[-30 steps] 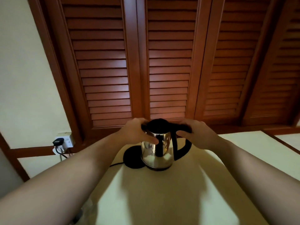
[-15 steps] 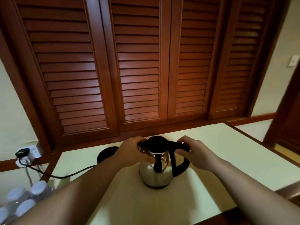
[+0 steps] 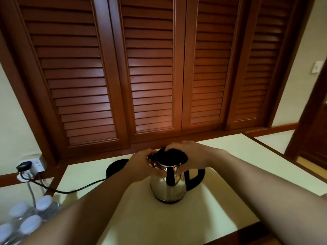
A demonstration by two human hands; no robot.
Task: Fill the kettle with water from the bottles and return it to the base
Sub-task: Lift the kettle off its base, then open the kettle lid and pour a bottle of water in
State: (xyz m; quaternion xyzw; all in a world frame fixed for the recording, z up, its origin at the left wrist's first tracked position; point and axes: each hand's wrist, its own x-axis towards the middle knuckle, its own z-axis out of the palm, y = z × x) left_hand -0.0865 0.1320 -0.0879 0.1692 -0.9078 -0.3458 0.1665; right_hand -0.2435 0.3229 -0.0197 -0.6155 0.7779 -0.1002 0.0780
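A steel kettle (image 3: pixel 168 189) with a black lid and black handle stands on the pale table (image 3: pixel 177 225), off its round black base (image 3: pixel 115 167), which lies just behind and to the left. My left hand (image 3: pixel 141 167) grips the kettle's upper body on the spout side. My right hand (image 3: pixel 192 153) curls over the black lid from the right, its thumb against the steel below the rim. Several clear water bottles with white caps (image 3: pixel 28 221) stand low at the bottom left, beside the table.
A black cord (image 3: pixel 58 190) runs from the base to a plug in a wall socket (image 3: pixel 26 166) at the left. Louvred wooden doors (image 3: pixel 150 76) stand right behind the table. The table's right edge borders a wood-framed ledge (image 3: pixel 265 144).
My right hand has shifted from the handle's top onto the lid. The view has swung right and down, bringing the bottles further into sight. The kettle stays where it stood.
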